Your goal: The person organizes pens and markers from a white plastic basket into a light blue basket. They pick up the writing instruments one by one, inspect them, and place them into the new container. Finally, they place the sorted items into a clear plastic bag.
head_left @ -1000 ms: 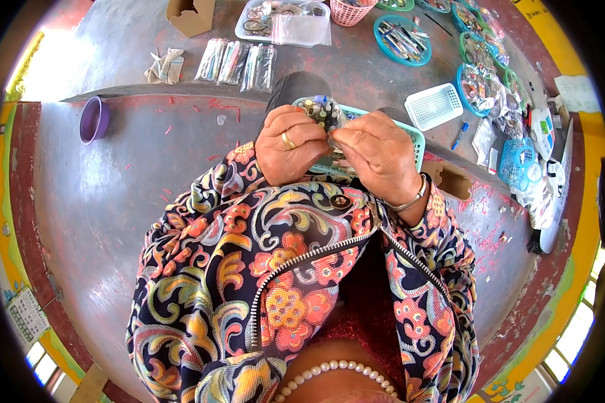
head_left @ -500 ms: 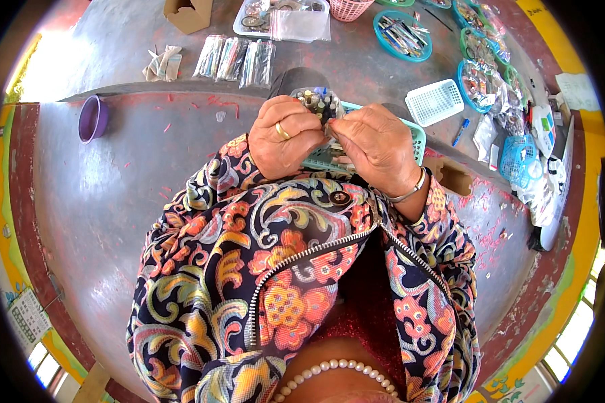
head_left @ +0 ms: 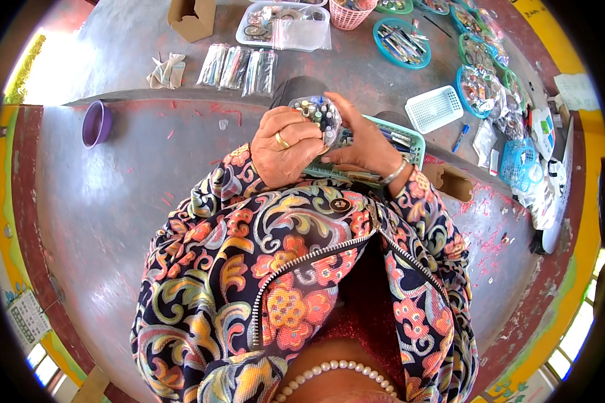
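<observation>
My left hand (head_left: 288, 142), with a ring on one finger, is closed around a clear plastic bag of pens (head_left: 321, 115). The bundle stands with several pen ends facing up, dark, white, blue and yellowish. My right hand (head_left: 368, 146) is at the bag's right side, thumb and fingers spread apart. Its fingertips touch or nearly touch the bag's upper edge; the far fingers are partly hidden. Beneath both hands sits a pale green basket (head_left: 418, 144) holding more pens.
Filled bags of pens (head_left: 235, 67) lie ahead on the left, beside cloth gloves (head_left: 167, 71). A purple bowl (head_left: 97, 125) stands far left. A white basket (head_left: 434, 106), a blue pen (head_left: 460, 138) and a blue basin of pens (head_left: 402, 43) are to the right. An open cardboard box (head_left: 450, 181) sits near my right wrist.
My right hand has let go of its pinch on the bag and spread its fingers along the bag's right side. The pen ends show more fully. My left hand keeps its hold.
</observation>
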